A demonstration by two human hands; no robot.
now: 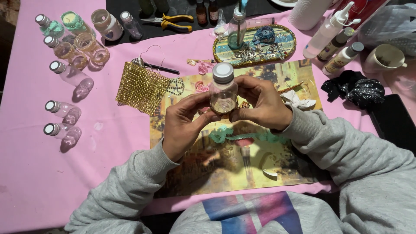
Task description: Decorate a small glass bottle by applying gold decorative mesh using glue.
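A small clear glass bottle (223, 91) with a silver screw cap is held upright between both my hands above a printed picture mat (242, 164). My left hand (184, 123) grips its lower left side with thumb and fingers. From the right, my right hand (262, 104) wraps around the bottle, fingertips at its base. A band of brownish trim shows at the bottle's bottom edge. On the mat below my hands lie teal lace trim (242, 136) and a curved white strip (268, 167).
Several capped clear bottles (65, 108) stand along the left of the pink tablecloth, with a gold mesh sheet (141, 89) nearby. An oval tray (255, 47) with trinkets, pliers (171, 21), glue bottles (329, 30), a cup (383, 58) and black glitter fabric (357, 89) lie farther back.
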